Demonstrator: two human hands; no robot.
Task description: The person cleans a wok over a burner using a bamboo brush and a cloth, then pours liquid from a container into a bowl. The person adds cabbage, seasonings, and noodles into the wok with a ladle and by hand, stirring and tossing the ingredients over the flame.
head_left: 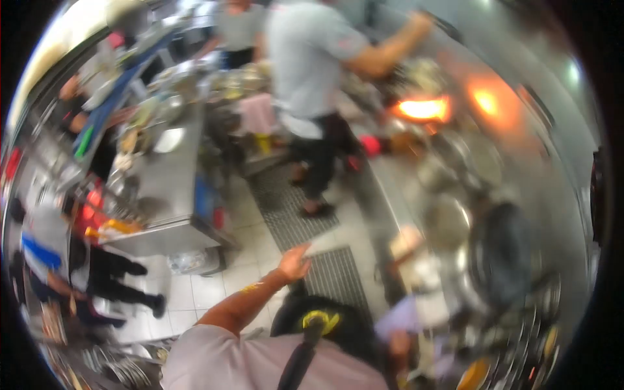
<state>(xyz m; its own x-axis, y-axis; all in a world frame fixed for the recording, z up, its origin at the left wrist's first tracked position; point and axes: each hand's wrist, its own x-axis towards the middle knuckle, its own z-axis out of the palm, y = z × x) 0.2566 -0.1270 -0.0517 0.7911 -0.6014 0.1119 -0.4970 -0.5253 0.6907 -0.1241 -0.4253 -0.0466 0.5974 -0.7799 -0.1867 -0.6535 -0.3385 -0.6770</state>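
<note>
My left hand (296, 263) reaches forward over the floor, fingers stretched out and nothing in it. A grated floor mat (338, 276) lies below and just beyond it. Low at the right, my right hand (399, 344) is blurred against a lilac cloth (398, 316) by the cooking counter. It touches or overlaps the cloth; whether its fingers grip it is smeared by motion. Beside the cloth are pale, blurred items on the counter, and a large dark wok (500, 253) stands farther right.
Ahead, a person in a grey shirt (305, 58) stands at the stove beside a bright flame (422, 108). Metal pans (448, 221) line the right counter. A steel table (170, 188) stands at the left. Another person (49, 240) is at far left, with more people behind.
</note>
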